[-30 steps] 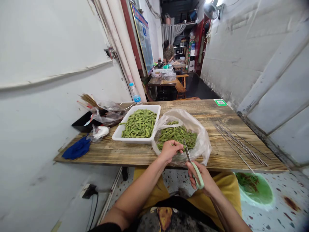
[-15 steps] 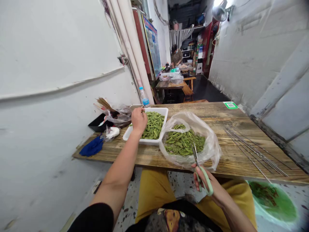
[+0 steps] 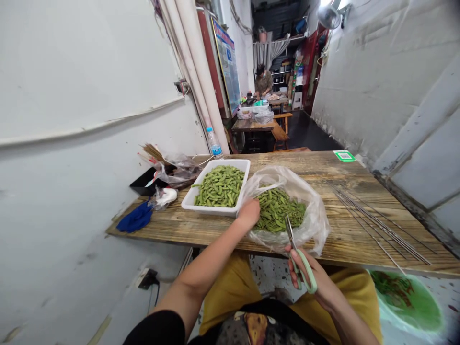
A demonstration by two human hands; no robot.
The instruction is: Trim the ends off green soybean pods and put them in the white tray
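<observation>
My left hand (image 3: pixel 249 212) reaches into a clear plastic bag (image 3: pixel 316 211) full of green edamame pods (image 3: pixel 278 213) on the wooden table (image 3: pixel 345 235); its fingers are buried among the pods and hidden. My right hand (image 3: pixel 311 280) sits just below the table's front edge, closed on green-handled scissors (image 3: pixel 300 261) whose blades point up toward the bag. Left of the bag is a white tray (image 3: pixel 190 203) heaped with trimmed pods (image 3: pixel 220 186).
Metal skewers (image 3: pixel 377 223) lie on the table's right side. A blue cloth (image 3: pixel 135 218), crumpled bags and a black tray of bamboo sticks (image 3: pixel 154 155) crowd the left end. A green basin (image 3: pixel 406 294) of scraps stands on the floor. Another person (image 3: pixel 263 81) works at far tables.
My left hand was over the white tray half a second ago; it has come back right and gone into the plastic bag. The right hand and scissors have stayed put.
</observation>
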